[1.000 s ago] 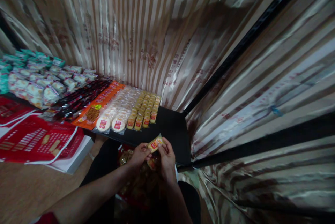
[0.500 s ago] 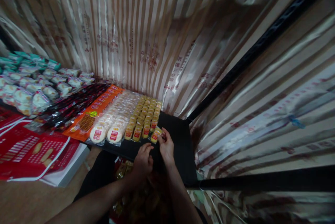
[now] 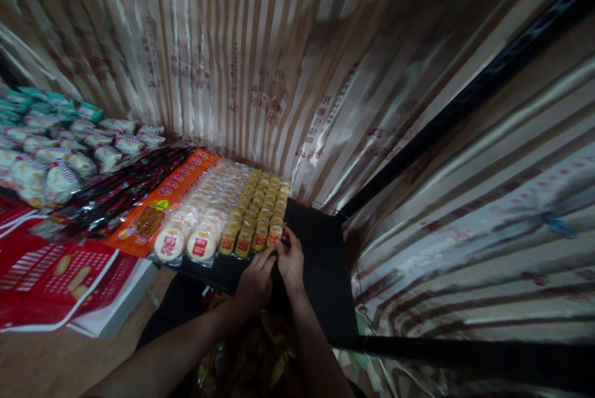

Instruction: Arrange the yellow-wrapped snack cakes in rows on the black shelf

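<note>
My right hand (image 3: 291, 260) pinches a small yellow snack packet (image 3: 274, 234) at the front end of the right-most row of yellow packets (image 3: 261, 203) on a black shelf (image 3: 323, 265). My left hand (image 3: 255, 281) lies right beside it, its fingertips pressed together against the same packet's lower edge. The packet rests on the shelf in line with its row. Both forearms come up from the bottom of the view.
Left of the yellow rows lie round white cakes in clear wrap (image 3: 201, 243), an orange pack (image 3: 151, 219), dark packets (image 3: 116, 190) and white-green packets (image 3: 60, 150). A red printed bag (image 3: 51, 268) sits lower left. A bag of snacks (image 3: 253, 358) lies under my arms. Striped satin cloth (image 3: 279, 75) hangs behind; a black bar (image 3: 465, 351) crosses the lower right.
The packet went from being held up in both hands down onto the shelf at the row's front. My left hand dropped back, then returned to the packet.
</note>
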`<action>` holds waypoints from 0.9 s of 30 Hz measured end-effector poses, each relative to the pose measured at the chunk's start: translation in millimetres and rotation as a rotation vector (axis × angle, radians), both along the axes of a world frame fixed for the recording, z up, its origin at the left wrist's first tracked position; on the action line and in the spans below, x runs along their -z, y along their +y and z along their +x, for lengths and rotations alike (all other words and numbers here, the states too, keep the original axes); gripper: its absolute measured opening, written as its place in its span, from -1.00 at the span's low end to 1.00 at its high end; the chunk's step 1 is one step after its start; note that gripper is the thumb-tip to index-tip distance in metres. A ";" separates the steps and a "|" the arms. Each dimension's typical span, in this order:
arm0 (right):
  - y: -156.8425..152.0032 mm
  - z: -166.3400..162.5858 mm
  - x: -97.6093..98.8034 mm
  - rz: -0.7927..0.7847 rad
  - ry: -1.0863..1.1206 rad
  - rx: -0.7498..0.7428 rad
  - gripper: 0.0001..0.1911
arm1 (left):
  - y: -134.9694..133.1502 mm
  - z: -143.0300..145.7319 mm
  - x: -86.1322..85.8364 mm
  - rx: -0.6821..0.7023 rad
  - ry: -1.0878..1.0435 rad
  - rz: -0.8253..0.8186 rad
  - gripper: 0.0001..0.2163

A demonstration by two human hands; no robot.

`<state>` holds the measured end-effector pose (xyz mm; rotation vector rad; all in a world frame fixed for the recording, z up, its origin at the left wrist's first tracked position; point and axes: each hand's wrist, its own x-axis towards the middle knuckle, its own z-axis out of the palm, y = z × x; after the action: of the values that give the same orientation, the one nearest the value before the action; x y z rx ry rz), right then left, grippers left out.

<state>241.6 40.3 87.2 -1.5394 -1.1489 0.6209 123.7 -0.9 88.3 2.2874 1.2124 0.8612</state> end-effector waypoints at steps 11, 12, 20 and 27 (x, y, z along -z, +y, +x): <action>-4.5 -9.1 6.6 -0.046 -0.107 0.065 -0.73 | 3.0 0.5 5.8 0.029 0.024 0.023 -0.56; -4.0 -9.1 7.3 -0.046 -0.113 0.069 -0.75 | 3.2 0.9 6.6 0.027 0.028 0.028 -0.56; -8.9 -9.2 9.3 -0.015 -0.120 0.070 -0.72 | 1.9 2.1 11.6 0.042 0.023 0.112 -0.58; -35.4 -14.8 0.4 0.010 -0.130 0.115 -0.65 | -0.8 -5.1 3.8 0.035 -0.003 0.088 -0.61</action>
<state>226.9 4.9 86.8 -1.6440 -1.1491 0.4435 118.6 -1.7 84.5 2.3685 1.1507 0.9222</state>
